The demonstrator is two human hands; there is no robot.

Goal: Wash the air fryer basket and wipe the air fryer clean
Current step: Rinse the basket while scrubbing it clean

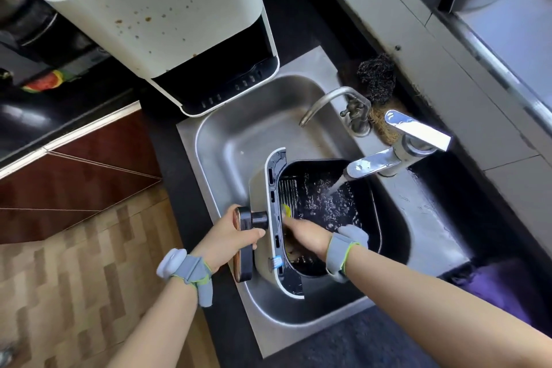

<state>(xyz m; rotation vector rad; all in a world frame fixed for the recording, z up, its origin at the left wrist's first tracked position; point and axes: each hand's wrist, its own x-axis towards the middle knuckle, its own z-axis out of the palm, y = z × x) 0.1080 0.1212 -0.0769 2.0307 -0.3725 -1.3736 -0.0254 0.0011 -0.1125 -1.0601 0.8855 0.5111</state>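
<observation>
The air fryer basket [367,206], black inside with a white front panel, lies in the steel sink [239,140]. Water from the chrome tap [370,166] streams into it and splashes on the grille. My left hand [230,236] grips the basket's black handle [246,245]. Inside the basket, my right hand [304,236] holds a yellow-green scrubber [286,210] against the inner wall near the front panel. The white air fryer body [155,18], spotted with brown stains, stands on the counter behind the sink with its drawer opening empty.
A second, curved tap [328,98] rises at the sink's back edge. A dark steel-wool scourer [376,75] and a coir scrubber [383,125] lie beside it. The black counter [167,158] runs along the sink's left. A window ledge is at the right.
</observation>
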